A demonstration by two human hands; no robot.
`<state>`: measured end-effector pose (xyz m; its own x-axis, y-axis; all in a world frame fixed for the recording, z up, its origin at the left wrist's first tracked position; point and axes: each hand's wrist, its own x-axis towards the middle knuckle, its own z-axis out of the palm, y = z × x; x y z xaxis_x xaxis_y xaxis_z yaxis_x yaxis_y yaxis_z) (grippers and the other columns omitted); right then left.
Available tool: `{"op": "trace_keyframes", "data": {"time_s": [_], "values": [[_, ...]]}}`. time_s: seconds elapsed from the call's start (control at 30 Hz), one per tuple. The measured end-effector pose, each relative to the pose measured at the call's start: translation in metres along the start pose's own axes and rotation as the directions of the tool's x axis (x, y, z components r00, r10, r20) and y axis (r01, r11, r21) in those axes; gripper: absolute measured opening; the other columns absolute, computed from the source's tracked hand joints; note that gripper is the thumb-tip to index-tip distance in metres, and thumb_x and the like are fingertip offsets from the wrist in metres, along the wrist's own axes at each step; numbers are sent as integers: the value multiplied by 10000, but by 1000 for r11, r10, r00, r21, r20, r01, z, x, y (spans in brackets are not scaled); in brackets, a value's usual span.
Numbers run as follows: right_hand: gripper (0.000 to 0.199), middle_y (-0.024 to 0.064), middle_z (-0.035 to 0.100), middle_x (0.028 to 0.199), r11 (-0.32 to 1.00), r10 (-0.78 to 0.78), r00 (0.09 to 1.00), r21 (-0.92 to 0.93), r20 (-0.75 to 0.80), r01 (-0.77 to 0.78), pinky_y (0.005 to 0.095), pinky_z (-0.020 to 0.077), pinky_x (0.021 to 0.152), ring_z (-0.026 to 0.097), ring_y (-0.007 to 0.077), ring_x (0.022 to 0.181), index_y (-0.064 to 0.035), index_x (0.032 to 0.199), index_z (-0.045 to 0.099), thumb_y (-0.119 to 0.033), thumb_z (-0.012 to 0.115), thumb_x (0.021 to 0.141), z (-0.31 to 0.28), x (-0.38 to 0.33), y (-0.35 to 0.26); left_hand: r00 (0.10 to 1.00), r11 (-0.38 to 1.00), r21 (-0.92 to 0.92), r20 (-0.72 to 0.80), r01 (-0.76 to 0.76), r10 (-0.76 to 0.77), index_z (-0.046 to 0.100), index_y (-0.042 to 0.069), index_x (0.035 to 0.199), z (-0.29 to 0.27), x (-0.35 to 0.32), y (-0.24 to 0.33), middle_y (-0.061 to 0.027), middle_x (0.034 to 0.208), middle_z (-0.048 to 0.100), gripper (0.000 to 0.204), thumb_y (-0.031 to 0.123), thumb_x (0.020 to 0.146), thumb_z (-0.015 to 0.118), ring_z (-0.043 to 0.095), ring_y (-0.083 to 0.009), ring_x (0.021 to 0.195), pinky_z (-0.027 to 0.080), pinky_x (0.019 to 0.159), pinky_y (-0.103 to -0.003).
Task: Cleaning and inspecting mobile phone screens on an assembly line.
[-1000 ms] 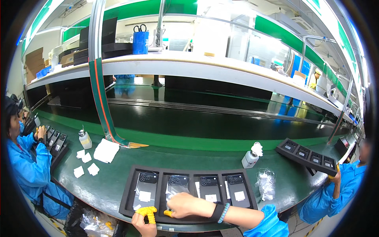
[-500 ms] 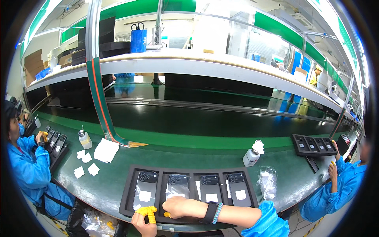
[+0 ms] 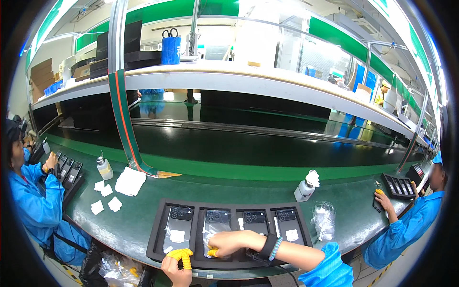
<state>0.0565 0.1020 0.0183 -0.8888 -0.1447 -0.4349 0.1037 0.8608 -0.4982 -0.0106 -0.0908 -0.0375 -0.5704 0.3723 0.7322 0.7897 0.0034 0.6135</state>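
The right grip (image 3: 226,243) is resting half-curled over the near end of the left-middle phone (image 3: 216,226), which is lying near-to-far; the bent left grip (image 3: 177,266) is sitting farther left. I can't tell either's hold.

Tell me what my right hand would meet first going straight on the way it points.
Probably the tray divider left of the phone beneath your right hand; depth is unclear, so it might pass above.

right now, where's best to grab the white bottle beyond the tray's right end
Probably the body of the bottle, below its white top, coming from the right: it stands upright with that side exposed, while the black tray lies close on its near left.
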Motion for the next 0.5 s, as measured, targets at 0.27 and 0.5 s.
{"op": "trace_keyframes", "data": {"time_s": [0.27,0.5], "values": [[214,220,644,786,992,-24,950,-128,-312,-17,455,508,658,635,386,746,23,814,613,-174,612,730,9,-14,-15,999,998,59,41,-15,13,675,64,873,2,2,1,-86,832,672,70,55,823,626,631,-273,749,486,674,-361],[151,163,662,747,917,-123,914,-397,-388,-45,420,525,606,664,323,715,-15,724,670,-163,660,696,31,0,-36,999,998,68,41,-15,12,671,61,865,2,4,5,-83,828,672,65,56,823,621,628,-276,745,483,673,-360]]}}
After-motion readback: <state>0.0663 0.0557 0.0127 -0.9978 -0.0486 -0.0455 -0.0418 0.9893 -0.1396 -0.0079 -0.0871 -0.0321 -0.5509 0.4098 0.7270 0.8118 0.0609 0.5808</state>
